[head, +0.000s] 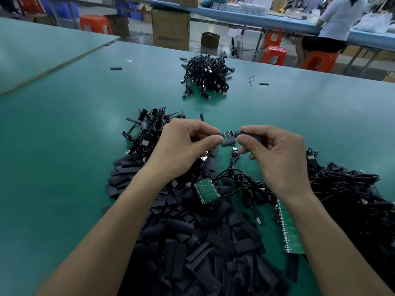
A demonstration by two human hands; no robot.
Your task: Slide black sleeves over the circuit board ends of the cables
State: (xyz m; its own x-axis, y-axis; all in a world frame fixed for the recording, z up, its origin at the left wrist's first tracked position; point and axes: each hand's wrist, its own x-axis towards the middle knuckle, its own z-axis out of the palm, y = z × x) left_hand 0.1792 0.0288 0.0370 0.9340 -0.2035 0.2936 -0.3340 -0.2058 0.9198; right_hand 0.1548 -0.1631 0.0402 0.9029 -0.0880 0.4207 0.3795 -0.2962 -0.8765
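green table (64,146) fills most of the frame, and our two hands meet just above its centre. our left hand (181,146) pinches a small board (226,133) on a cable end between thumb and forefinger, so that grip is clamped on the board, whose free tip points right. our right hand (275,154) holds a black sleeve (245,134) between thumb and fingers, its grip clamped on the sleeve, open mouth facing left. the mouth sits right at the board's tip; we cannot tell whether they touch, and the board is not yet inside.

below our hands, in the lower centre, lies a big sleeve pile (203,242). a green panel (207,190) rests on its upper edge with cables running from it. a longer strip (288,229) lies at lower right, partly hidden by our right forearm. tangled cables (346,189) heap up along the right edge, and more show behind our left hand. a separate bundle (206,75) sits in the upper centre, well apart. one stray sleeve (116,68) lies at upper left.

beyond the table a box (171,28) stands on the floor, and a person (337,20) sits at upper right.
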